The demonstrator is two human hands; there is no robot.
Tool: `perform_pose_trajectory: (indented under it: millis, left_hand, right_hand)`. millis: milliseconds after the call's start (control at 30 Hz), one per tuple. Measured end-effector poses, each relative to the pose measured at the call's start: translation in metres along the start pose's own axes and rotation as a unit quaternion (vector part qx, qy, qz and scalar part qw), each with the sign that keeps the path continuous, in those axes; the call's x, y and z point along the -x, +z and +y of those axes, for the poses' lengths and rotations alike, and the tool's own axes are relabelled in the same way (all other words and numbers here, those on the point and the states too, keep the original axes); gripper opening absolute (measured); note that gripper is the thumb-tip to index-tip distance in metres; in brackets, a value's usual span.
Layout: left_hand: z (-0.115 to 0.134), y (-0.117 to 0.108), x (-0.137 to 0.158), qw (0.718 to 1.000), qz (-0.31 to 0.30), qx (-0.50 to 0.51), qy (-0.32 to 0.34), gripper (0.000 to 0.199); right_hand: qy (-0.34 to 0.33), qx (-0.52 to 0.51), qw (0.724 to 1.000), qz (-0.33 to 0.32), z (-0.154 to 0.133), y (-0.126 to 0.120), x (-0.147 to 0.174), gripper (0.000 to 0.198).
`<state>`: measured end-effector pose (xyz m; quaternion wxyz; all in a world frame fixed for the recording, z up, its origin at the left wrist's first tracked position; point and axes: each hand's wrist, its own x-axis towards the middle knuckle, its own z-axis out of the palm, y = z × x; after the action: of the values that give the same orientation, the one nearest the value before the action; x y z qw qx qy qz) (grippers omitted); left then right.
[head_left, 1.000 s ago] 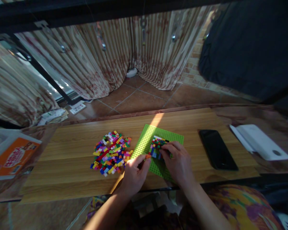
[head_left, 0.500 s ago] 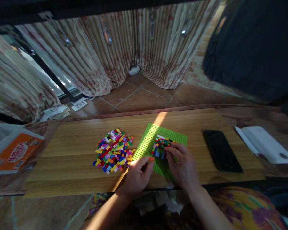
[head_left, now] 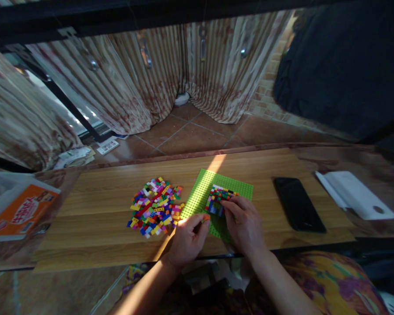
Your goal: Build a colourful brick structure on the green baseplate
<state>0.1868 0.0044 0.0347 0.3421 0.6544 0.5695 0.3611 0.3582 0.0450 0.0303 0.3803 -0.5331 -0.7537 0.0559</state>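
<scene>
My left hand [head_left: 188,238] is closed, pinching a small orange toy brick [head_left: 206,217] between thumb and forefinger. It is just left of the near part of a green studded baseplate [head_left: 197,192]. On that plate sits a low block of mixed-colour bricks [head_left: 213,202], laid in rows. My right hand [head_left: 246,223] reaches in from the right, its thumb and forefinger pinched together at the near side of the block. Whatever lies between those fingertips is hidden, and the hand covers the block's right part.
Left of the plate lies a heap of loose bricks [head_left: 156,208] on the wooden board [head_left: 95,210]. To the right are a black phone [head_left: 298,204] and a white flat object [head_left: 357,194]. An orange-labelled plastic box [head_left: 22,208] stands far left. A sunlight stripe crosses the board.
The view has shifted slightly, so things on the right appear a little further left. My right hand stays at the brick block, and my left hand still pinches the orange brick.
</scene>
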Motion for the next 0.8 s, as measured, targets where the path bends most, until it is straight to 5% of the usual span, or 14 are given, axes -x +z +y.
perform_pose_trajectory:
  millis: [200, 800]
  left_hand:
    - [-0.0018, 0.0006, 0.0000, 1.000, -0.005, 0.000, 0.003, 0.021]
    - [-0.0015, 0.0000, -0.0013, 1.000, -0.006, 0.004, -0.002, 0.019]
  right_hand:
    - [0.036, -0.050, 0.998, 0.034, 0.0019, -0.0056, 0.0002, 0.019]
    - [-0.013, 0.013, 1.000, 0.019, 0.0062, 0.0011, 0.0064, 0.023]
